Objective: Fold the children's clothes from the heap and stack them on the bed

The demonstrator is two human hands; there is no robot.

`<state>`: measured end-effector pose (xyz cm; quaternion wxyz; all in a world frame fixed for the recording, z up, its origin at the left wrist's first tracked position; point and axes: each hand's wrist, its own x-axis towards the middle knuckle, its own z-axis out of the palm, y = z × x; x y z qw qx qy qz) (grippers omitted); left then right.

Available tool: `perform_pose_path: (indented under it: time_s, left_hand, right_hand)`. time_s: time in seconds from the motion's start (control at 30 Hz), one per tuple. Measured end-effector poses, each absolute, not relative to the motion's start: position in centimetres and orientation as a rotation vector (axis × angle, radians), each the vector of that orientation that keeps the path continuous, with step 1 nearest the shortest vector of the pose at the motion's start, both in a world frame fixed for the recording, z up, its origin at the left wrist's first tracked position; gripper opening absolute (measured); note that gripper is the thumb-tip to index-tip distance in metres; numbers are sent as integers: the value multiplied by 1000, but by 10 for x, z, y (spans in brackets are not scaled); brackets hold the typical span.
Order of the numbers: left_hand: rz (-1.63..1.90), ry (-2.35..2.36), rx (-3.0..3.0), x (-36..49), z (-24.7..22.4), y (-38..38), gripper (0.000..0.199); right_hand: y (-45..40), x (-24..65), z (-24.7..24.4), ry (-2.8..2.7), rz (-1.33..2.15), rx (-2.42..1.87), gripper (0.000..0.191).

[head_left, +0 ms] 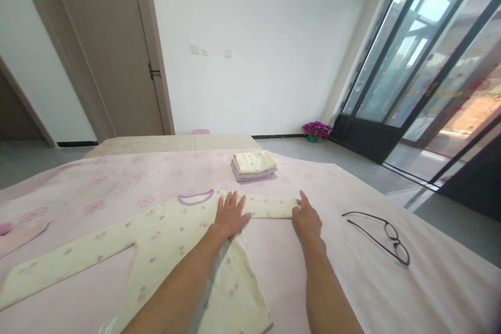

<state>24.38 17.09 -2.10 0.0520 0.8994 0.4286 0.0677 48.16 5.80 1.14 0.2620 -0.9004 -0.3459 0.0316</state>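
A pale yellow long-sleeved shirt [172,242] with small printed motifs and a purple neckline lies spread on a pink flowered cloth [285,266]. My left hand [230,214] rests flat on its right shoulder area, fingers apart. At the end of the sleeve on the right, my right hand [307,217] is closed on the cuff, its index finger pointing forward. That sleeve lies straight between my two hands. The other sleeve stretches out to the left edge of the view. My left forearm covers part of the shirt's body.
Beyond my hands sits a stack of folded clothes [253,166]. Black-framed glasses [385,237] lie to the right of my right hand. A pink item [21,237] is at the left edge. Purple flowers [317,129] stand on the floor by the glass door [391,88].
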Motion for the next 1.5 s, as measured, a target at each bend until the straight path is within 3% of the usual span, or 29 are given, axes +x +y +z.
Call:
perform_pose_path:
  time_s: [0.27, 0.53, 0.8, 1.03, 1.33, 1.5]
  left_hand:
    - [210, 1309, 2721, 245, -17, 167, 69]
    - [269, 1291, 2734, 242, -19, 166, 67]
    - [248, 1289, 2743, 243, -23, 169, 73]
    - [236, 1277, 2729, 242, -18, 167, 73]
    - [161, 953, 2826, 191, -8, 168, 60]
    - [114, 999, 2841, 126, -2, 124, 64]
  right_hand:
    - [73, 463, 12, -1129, -340, -2438, 55]
    - [94, 389, -8, -2010, -26, -2100, 58]
    - [81, 438, -17, -1587, -121, -2581, 64]
    - [92, 411, -14, -1896, -59, -2263, 60]
    - [93, 445, -27, -1641, -115, -2533, 64]
    - [95, 442, -27, -1621, -124, -2523, 63]
